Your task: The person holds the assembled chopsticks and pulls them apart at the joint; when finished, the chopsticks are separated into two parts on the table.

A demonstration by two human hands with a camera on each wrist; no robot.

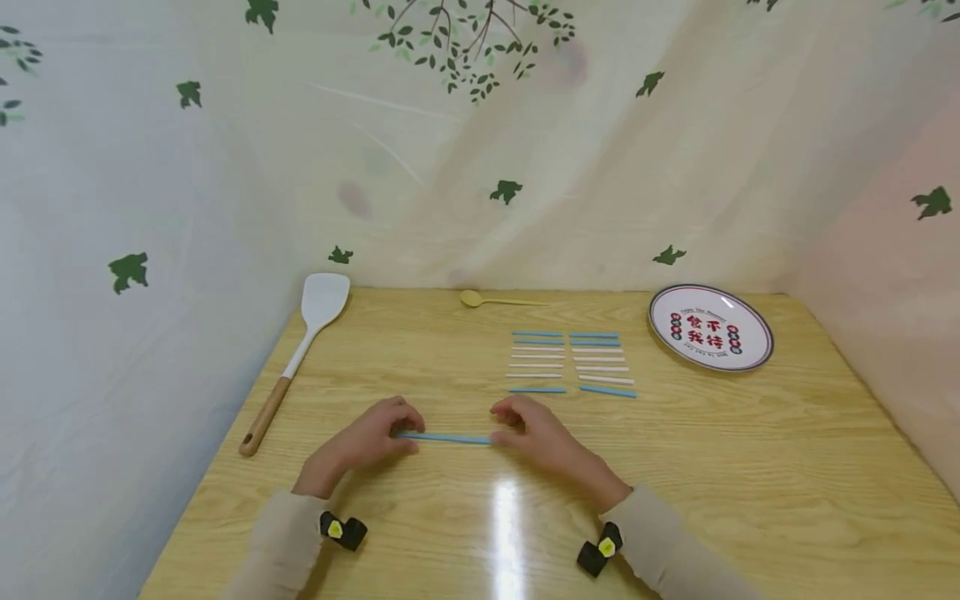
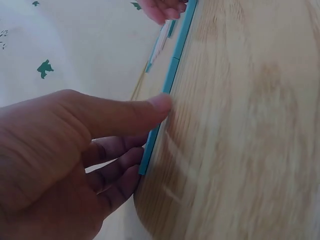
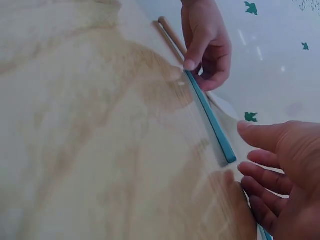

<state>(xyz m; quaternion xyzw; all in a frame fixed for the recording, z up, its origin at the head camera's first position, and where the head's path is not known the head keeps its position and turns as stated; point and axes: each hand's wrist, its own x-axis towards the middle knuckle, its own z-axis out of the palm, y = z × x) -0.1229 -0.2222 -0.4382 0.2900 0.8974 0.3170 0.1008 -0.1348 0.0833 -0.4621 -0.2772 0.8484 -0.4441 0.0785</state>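
Note:
A long thin blue stick (image 1: 453, 438) lies crosswise on the table near the middle. My left hand (image 1: 372, 433) pinches its left end, thumb on the near side and fingers behind. In the left wrist view the blue stick (image 2: 169, 82) shows a fine seam across it. My right hand (image 1: 542, 431) is by the right end, fingers loosely bent. From the right wrist view, a small gap parts the right thumb (image 3: 260, 136) from the stick's end, so that hand holds nothing.
Beyond the hands lie two columns of short sticks, blue (image 1: 537, 390) and whitish (image 1: 603, 369). A white spatula (image 1: 324, 302) with a wooden handle lies at left. A yellow spoon (image 1: 472, 298) is at the back, a printed plate (image 1: 711, 360) at back right. Curtains surround the table.

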